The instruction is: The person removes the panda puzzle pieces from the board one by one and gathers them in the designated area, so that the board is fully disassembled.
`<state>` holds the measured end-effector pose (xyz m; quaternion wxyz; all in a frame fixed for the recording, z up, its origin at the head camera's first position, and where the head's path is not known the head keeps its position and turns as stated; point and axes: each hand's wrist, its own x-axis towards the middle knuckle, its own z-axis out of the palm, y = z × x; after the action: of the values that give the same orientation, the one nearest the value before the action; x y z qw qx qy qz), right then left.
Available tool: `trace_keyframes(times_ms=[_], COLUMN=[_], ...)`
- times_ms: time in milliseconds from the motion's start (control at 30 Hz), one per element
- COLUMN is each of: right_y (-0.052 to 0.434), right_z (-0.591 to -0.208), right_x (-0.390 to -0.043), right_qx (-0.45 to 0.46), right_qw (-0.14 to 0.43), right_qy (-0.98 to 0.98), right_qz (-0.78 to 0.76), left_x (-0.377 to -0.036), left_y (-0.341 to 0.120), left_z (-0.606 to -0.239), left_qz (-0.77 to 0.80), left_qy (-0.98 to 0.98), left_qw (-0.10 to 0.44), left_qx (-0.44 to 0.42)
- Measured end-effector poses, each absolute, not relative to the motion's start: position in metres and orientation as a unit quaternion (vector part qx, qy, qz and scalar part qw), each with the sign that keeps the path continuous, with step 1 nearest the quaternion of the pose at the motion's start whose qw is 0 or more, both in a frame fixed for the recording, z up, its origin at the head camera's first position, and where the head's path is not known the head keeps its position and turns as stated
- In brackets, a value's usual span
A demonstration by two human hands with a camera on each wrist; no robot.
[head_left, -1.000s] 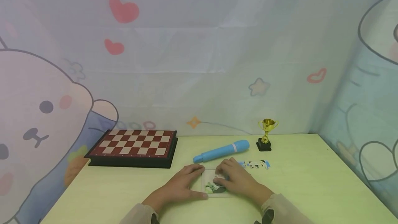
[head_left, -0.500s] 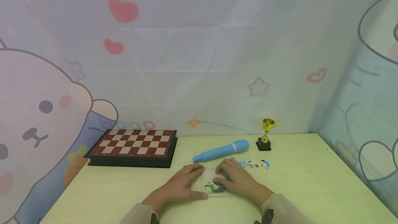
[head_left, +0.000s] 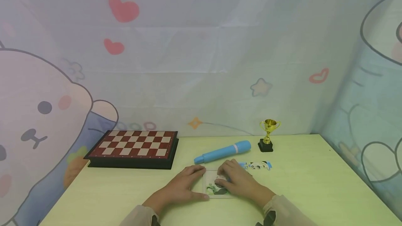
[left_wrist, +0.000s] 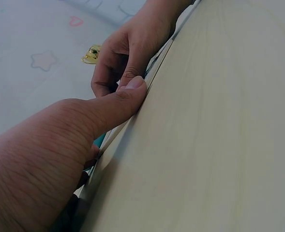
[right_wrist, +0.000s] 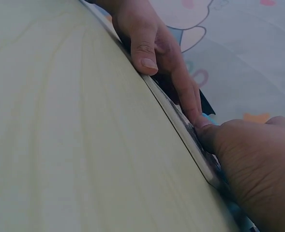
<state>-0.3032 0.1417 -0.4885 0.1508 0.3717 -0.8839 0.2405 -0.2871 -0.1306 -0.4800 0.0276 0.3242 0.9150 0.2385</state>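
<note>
On table (head_left: 314, 177) — both hands (head_left: 179, 189) pressing puzzle tray (head_left: 211, 183).

The head view looks forward and down across the counter (head_left: 314, 184) from some way back. Both wrist views skim it closely from opposite sides, sharing the flat puzzle tray (head_left: 216, 186) at centre.
</note>
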Motion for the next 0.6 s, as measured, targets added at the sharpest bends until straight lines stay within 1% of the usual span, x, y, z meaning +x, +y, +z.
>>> trace_keyframes(times_ms=[333, 467, 600], right_y=[0.1422, 0.1429, 0.1444], right_z=[-0.4881, -0.4870, -0.4868], right_x=[-0.3013, -0.3006, -0.3010], right_qx=[0.354, 0.354, 0.373], right_qw=[0.110, 0.105, 0.112], right_qy=[-0.886, -0.883, -0.871], right_qz=[0.279, 0.291, 0.299], left_x=[-0.2865, -0.2866, -0.2863], left_y=[-0.1305, -0.1308, -0.1305], left_z=[-0.4788, -0.4796, -0.4798], left_qz=[0.240, 0.242, 0.243], left_qy=[0.915, 0.914, 0.915], left_qw=[0.027, 0.025, 0.026], left_qx=[0.324, 0.324, 0.321])
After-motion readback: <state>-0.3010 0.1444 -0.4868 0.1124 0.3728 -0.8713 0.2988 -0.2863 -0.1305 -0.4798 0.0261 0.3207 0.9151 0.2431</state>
